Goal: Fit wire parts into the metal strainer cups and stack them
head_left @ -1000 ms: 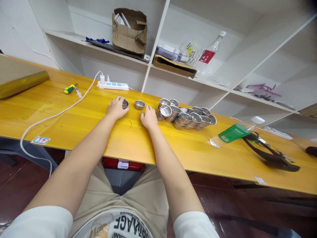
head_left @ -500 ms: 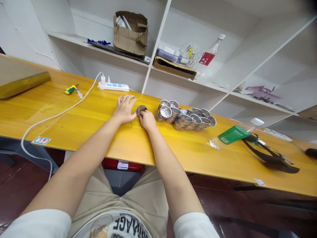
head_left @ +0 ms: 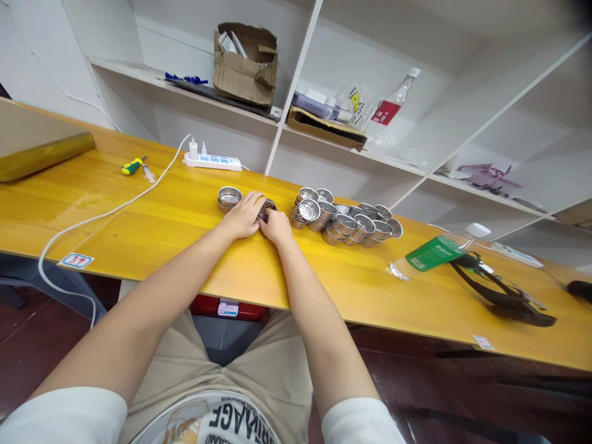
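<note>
left hand [head_left: 245,217] + right hand [head_left: 276,226]: holding one perforated cup [head_left: 269,205] | stacked cups [head_left: 230,197]: left | cup cluster [head_left: 345,223]: right

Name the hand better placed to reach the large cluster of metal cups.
Probably the right hand: the large cluster of metal cups stands to its right. The left hand is farther off, with the right between. Both hands seem occupied with one separate cup, though.

Nearer the person than the power strip [head_left: 213,162], the left hand [head_left: 245,217] and right hand [head_left: 276,227] cover most of a perforated metal cup [head_left: 268,206], hiding its lower wall and several fingertips. Left of the strip, a flat tan slab [head_left: 41,139] is cut off by the edge; far right of it, a cropped black object [head_left: 581,290] is too unclear to identify.
</note>
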A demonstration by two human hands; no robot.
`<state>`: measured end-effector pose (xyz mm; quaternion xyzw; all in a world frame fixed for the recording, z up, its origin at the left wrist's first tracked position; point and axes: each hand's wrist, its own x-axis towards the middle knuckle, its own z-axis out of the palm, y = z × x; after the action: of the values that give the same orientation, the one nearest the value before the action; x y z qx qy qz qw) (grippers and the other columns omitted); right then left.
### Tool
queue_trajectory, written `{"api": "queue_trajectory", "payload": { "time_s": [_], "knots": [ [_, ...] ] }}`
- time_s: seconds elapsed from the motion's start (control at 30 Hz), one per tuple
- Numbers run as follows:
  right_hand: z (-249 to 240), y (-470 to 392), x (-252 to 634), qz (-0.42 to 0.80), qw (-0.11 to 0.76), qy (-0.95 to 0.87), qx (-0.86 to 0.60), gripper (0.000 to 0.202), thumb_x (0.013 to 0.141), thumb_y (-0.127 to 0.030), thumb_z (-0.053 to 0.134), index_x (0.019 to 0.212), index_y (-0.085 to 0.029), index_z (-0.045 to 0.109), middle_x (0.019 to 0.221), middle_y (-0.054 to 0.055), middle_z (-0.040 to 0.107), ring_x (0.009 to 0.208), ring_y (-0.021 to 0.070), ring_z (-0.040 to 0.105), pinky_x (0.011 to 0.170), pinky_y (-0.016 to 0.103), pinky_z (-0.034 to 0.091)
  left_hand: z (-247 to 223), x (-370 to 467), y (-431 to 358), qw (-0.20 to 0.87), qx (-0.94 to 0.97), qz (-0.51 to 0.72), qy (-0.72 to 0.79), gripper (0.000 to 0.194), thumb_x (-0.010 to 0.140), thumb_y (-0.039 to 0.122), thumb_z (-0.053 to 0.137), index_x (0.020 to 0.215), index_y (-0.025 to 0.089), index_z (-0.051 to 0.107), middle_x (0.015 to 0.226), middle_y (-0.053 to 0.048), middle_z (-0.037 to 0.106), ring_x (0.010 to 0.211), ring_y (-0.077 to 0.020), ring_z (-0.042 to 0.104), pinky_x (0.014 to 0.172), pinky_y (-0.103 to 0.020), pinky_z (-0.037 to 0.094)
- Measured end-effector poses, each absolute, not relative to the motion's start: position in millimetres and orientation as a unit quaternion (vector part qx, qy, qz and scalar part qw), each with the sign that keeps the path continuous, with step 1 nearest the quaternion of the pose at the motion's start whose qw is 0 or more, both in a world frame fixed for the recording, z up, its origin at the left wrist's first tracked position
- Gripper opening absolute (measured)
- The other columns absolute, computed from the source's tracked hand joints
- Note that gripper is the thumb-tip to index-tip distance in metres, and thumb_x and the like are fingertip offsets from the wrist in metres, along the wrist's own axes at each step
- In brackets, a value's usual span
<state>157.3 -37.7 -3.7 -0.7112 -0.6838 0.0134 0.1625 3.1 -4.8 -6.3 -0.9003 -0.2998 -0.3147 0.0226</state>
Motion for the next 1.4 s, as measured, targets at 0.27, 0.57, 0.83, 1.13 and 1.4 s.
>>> {"api": "queue_trajectory", "payload": {
  "time_s": [0.27,0.57,0.83,1.13,1.4],
  "knots": [
    [3,-44,153,0.079,0.278,-0.73,-0.619,0.029,0.095,-0.031,0.052,0.073,-0.018,0.065,0.071,0.002,0.067,0.07,0.0161,0.057,0.069,0.025,0.04,-19,3,6,-0.022,-0.9,-0.331,-0.282,0.073,0.081,0.014,0.063,0.151,0.007,0.043,0.152,-0.024,0.05,0.145,-0.0368,0.046,0.123,-0.054,0.04],
    [3,-35,154,0.189,0.421,-0.665,-0.587,0.046,0.094,-0.049,0.049,0.058,-0.02,0.051,0.061,-0.001,0.051,0.067,0.0139,0.052,0.065,0.024,0.037,-18,4,13,-0.023,-0.884,-0.394,-0.252,0.071,0.08,0.017,0.071,0.147,0.013,0.046,0.139,-0.02,0.061,0.133,-0.0358,0.058,0.115,-0.055,0.047],
    [8,-38,153,0.412,0.469,-0.525,-0.579,0.051,0.091,-0.057,0.056,0.056,-0.024,0.042,0.052,-0.001,0.052,0.047,0.0111,0.047,0.048,0.023,0.036,-12,3,10,0.002,-0.897,-0.376,-0.234,0.07,0.078,0.019,0.078,0.141,0.01,0.05,0.133,-0.021,0.063,0.128,-0.0361,0.061,0.112,-0.052,0.049],
    [16,-39,159,0.532,0.555,-0.445,-0.46,0.062,0.093,-0.063,0.061,0.059,-0.025,0.026,0.047,-0.007,0.032,0.045,0.01,0.037,0.045,0.022,0.032,0,2,6,0.019,-0.884,-0.406,-0.232,0.057,0.082,0.02,0.073,0.136,0.013,0.055,0.131,-0.019,0.066,0.126,-0.0351,0.063,0.111,-0.051,0.05],
    [32,-45,156,0.556,0.687,-0.326,-0.336,0.062,0.1,-0.067,0.048,0.064,-0.024,0.02,0.054,-0.006,0.029,0.047,0.0098,0.034,0.047,0.021,0.035,13,-16,17,-0.009,-0.778,-0.53,-0.338,0.072,0.077,0.036,0.086,0.139,0.019,0.054,0.139,-0.016,0.063,0.134,-0.0325,0.059,0.116,-0.047,0.048]
  ]
}}
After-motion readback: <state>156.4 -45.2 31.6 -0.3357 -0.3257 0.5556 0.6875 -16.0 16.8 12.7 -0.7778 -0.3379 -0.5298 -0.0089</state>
